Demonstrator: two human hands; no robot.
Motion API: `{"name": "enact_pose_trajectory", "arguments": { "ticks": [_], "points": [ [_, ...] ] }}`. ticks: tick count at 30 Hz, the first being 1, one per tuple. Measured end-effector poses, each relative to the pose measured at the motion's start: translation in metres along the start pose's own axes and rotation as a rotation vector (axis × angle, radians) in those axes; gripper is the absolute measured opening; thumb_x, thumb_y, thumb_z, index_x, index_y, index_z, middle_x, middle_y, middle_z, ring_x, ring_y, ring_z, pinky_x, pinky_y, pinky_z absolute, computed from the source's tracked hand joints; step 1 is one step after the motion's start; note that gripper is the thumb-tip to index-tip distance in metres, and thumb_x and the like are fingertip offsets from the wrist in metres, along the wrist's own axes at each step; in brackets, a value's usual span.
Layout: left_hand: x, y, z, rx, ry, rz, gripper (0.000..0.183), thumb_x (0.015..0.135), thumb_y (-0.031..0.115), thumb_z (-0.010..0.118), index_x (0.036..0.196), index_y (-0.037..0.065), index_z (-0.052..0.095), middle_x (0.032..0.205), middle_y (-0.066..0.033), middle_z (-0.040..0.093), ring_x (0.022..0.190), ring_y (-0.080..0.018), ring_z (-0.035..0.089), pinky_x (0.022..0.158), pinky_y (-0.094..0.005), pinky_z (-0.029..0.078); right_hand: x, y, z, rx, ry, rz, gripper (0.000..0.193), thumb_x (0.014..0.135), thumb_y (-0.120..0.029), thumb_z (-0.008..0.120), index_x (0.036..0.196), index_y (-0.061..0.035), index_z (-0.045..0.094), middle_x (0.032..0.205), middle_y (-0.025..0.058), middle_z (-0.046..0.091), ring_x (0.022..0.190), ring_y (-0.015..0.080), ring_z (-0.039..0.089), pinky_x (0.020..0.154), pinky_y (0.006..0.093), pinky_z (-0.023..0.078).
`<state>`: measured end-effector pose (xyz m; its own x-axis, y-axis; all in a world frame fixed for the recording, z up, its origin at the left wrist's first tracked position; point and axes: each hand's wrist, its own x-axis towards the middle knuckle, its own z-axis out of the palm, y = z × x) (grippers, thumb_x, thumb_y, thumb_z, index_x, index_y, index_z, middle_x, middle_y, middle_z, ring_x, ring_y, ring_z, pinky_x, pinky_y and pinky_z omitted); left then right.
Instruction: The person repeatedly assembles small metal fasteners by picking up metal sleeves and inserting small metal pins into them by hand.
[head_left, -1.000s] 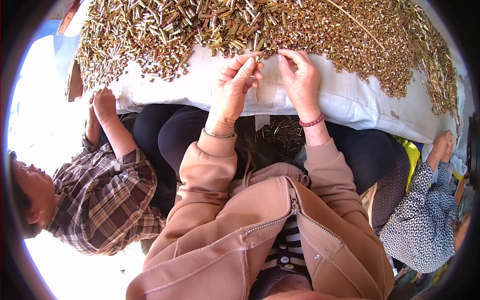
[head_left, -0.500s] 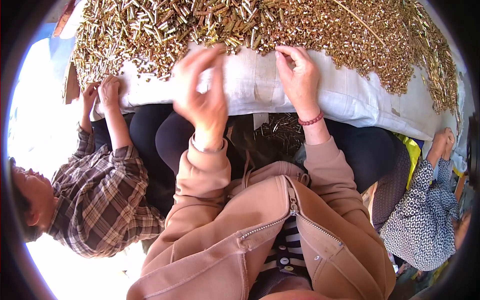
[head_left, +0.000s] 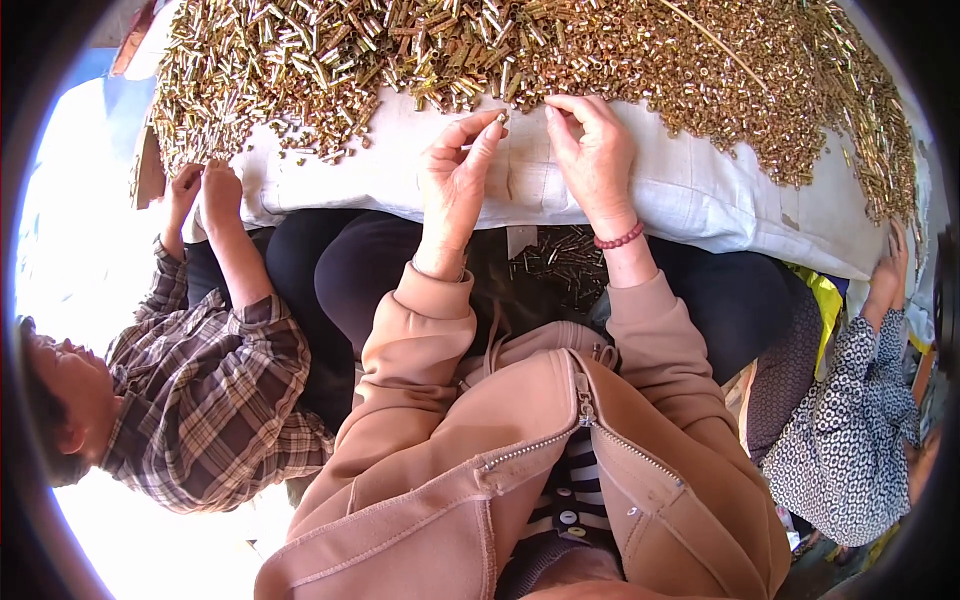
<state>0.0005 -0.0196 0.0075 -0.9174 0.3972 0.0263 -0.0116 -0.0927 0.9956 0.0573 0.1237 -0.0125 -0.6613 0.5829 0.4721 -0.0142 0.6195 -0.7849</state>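
Note:
Thumb and forefinger of my left hand (head_left: 456, 182) pinch a small metal tube piece (head_left: 502, 117) over the white cloth (head_left: 530, 165). Just to its right, my right hand (head_left: 598, 158), with a red bead bracelet at the wrist, has its thumb and forefinger close together. Whatever it holds, if anything, is too small to make out. Beyond both hands spreads a heap of brass-coloured metal pieces: longer tubes (head_left: 440, 45) lie on the left, short ring-like ones (head_left: 720, 100) on the right.
A thin stick (head_left: 715, 45) lies across the right heap. Dark metal pieces (head_left: 565, 265) sit below the cloth edge, between my knees. On my left, a person in a plaid shirt (head_left: 205, 400) handles pieces; another in a patterned top (head_left: 840, 450) reaches to the table on my right.
My left hand has moved right, toward my right hand, and now shows a small metal tube piece in its fingertips. My right hand has barely shifted.

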Motion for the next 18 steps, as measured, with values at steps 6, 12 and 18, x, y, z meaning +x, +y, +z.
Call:
{"name": "enact_pose_trajectory", "arguments": {
  "ticks": [6, 12, 18],
  "points": [
    [-0.014, 0.052, 0.009, 0.179, 0.299, 0.591, 0.020, 0.085, -0.003, 0.064, 0.105, 0.000, 0.067, 0.094, -0.0073, 0.065, 0.081, -0.0120, 0.060, 0.075, -0.0214, 0.049, -0.002, 0.004, -0.001, 0.001, -0.009, 0.033, 0.008, 0.079, -0.010, 0.067, 0.087, -0.0083, 0.068, 0.077, 0.0050, 0.062, 0.071, 0.0221, 0.061, 0.064, 0.0329, 0.049],
    [-0.002, -0.021, 0.005, 0.986, 0.158, 0.520, 0.018, 0.075, 0.016, 0.074, 0.092, 0.014, 0.073, 0.097, 0.0013, 0.065, 0.094, -0.0228, 0.057, 0.084, -0.0381, 0.043, -0.002, -0.001, -0.002, -0.037, -0.024, 0.024, 0.007, 0.080, -0.011, 0.067, 0.086, -0.0084, 0.068, 0.077, 0.0054, 0.062, 0.070, 0.0233, 0.061, 0.064, 0.0329, 0.049],
    [0.003, -0.011, 0.008, 0.866, 0.155, 0.362, 0.015, 0.081, 0.014, 0.071, 0.096, 0.013, 0.072, 0.087, -0.0021, 0.066, 0.077, -0.0155, 0.059, 0.071, -0.0284, 0.046, 0.003, 0.000, -0.002, -0.017, 0.000, -0.035, 0.007, 0.080, -0.011, 0.066, 0.087, -0.0086, 0.067, 0.077, 0.0060, 0.062, 0.071, 0.0252, 0.061, 0.063, 0.0350, 0.049]
  ]
}}
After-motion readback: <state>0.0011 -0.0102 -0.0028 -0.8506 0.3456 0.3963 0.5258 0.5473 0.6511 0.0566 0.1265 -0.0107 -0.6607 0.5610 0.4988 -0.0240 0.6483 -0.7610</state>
